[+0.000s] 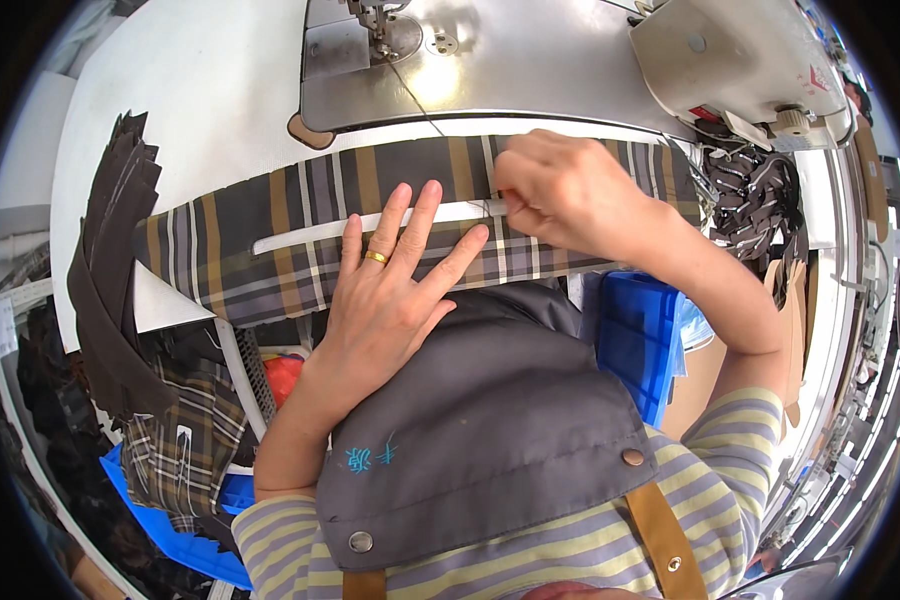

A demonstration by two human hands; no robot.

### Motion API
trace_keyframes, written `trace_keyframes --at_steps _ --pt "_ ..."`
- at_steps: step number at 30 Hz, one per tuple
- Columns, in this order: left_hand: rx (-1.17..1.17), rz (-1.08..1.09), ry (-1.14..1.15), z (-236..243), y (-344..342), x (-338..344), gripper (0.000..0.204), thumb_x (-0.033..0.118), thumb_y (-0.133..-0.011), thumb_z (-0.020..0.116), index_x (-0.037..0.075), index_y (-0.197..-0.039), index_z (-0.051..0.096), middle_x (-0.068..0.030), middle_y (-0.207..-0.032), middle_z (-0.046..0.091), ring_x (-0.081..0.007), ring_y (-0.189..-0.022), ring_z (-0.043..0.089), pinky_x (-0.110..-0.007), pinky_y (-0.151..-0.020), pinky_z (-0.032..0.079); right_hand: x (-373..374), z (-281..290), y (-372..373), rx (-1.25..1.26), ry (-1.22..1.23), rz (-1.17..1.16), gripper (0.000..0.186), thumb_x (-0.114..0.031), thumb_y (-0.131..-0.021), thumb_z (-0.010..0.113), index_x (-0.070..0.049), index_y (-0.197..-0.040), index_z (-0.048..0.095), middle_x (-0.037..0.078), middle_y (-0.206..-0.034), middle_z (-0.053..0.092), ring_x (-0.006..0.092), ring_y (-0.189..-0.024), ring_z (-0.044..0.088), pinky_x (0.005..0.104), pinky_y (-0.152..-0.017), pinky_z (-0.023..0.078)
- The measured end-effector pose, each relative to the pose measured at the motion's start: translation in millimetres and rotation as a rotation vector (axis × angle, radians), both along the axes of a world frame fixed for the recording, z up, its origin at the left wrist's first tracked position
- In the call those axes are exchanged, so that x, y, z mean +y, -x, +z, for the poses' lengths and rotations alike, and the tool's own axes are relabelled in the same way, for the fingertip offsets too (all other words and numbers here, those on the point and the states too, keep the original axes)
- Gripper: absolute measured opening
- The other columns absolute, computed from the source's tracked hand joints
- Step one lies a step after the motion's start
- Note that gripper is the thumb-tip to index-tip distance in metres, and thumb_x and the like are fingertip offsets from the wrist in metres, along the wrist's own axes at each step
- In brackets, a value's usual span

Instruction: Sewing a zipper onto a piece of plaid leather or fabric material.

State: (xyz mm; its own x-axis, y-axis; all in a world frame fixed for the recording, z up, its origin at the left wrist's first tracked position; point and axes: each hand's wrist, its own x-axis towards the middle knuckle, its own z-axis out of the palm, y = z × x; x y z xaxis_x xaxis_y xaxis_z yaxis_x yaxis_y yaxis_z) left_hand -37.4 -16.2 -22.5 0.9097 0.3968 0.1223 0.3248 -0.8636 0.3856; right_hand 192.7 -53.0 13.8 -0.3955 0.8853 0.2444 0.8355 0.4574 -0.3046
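Observation:
A long piece of plaid fabric [305, 190] in dark grey, brown and white lies across the table edge in front of me. Along its middle runs a narrow white strip [310, 236]. My left hand [395, 285] rests flat on the cloth with fingers spread, a gold ring on one finger, its fingertips over the strip. At the strip's right end my right hand [575, 190] is closed with fingers curled in. Whatever it may pinch is hidden by the fingers.
Beyond the fabric stands a sewing machine with a metal bed [530, 65] and needle foot [378, 45]. Dark cloth strips [110, 250] drape at left, above more plaid pieces [180, 440]. Dark zippers [755, 195] pile up at right. A blue bin [635, 335] sits below the table edge.

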Motion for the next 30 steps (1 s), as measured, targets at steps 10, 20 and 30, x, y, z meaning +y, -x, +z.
trace_keyframes --at_steps 10,20,30 --pt "-0.041 0.008 0.062 1 2 1 0.077 0.022 -0.066 0.079 0.022 -0.137 0.049 -0.0123 -0.151 0.029 -0.0337 -0.139 0.027 -0.058 -0.105 0.029 -26 31 -16 0.526 0.259 -0.207 0.007 -0.001 -0.071 0.061 0.000 -0.077 0.059 0.005 -0.073 0.059 0.0143 -0.063 0.057 0.0281 -0.060 0.048" --pt "-0.338 0.383 -0.071 13 102 30 0.035 0.011 -0.065 0.081 0.010 -0.098 0.069 -0.0012 -0.101 0.063 -0.0272 -0.116 0.053 -0.050 -0.109 0.022 -144 68 -57 -0.105 0.324 -0.529 0.002 0.000 -0.073 0.066 -0.001 -0.072 0.064 0.010 -0.088 0.066 0.0234 -0.089 0.063 0.0314 -0.075 0.049" --pt "-0.306 0.379 -0.139 5 88 22 0.034 0.013 -0.071 0.078 0.012 -0.104 0.070 -0.0024 -0.115 0.064 -0.0245 -0.118 0.053 -0.050 -0.109 0.022 -18 8 21 0.317 0.236 -0.192 0.013 0.002 -0.078 0.064 -0.002 -0.090 0.064 0.011 -0.086 0.060 0.0272 -0.078 0.061 0.0340 -0.068 0.048"
